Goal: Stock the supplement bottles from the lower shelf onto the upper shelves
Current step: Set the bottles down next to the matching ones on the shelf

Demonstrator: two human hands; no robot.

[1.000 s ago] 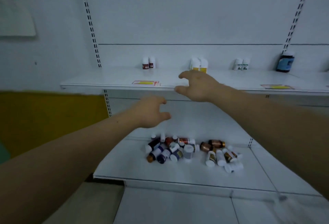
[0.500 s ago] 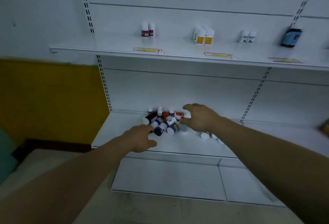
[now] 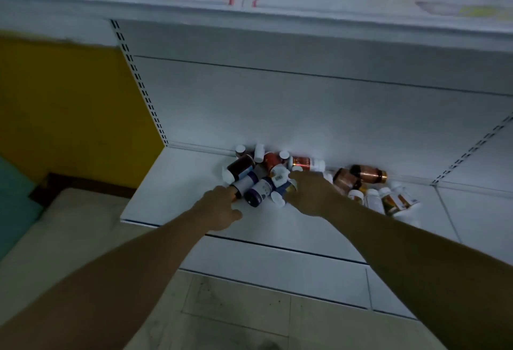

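Lying heaped, bottles [image 3: 261,190] touch left hand [image 3: 219,208], right hand [image 3: 311,194].

I see a white lower shelf [image 3: 180,197] beside a yellow wall [image 3: 69,113], its upright [image 3: 138,80] dotted with dark slots. I pick out a copper bottle [image 3: 366,173], a purple-and-white bottle [image 3: 259,191], a red-labelled bottle [image 3: 302,162], and a beige floor [image 3: 236,308].

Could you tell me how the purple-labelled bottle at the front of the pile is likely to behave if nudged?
The purple-labelled bottle lies on its round side, so it would probably roll on the flat lower shelf. It touches neighbouring bottles, so pulling it out may shift them. It looks rigid, likely easy to grip.
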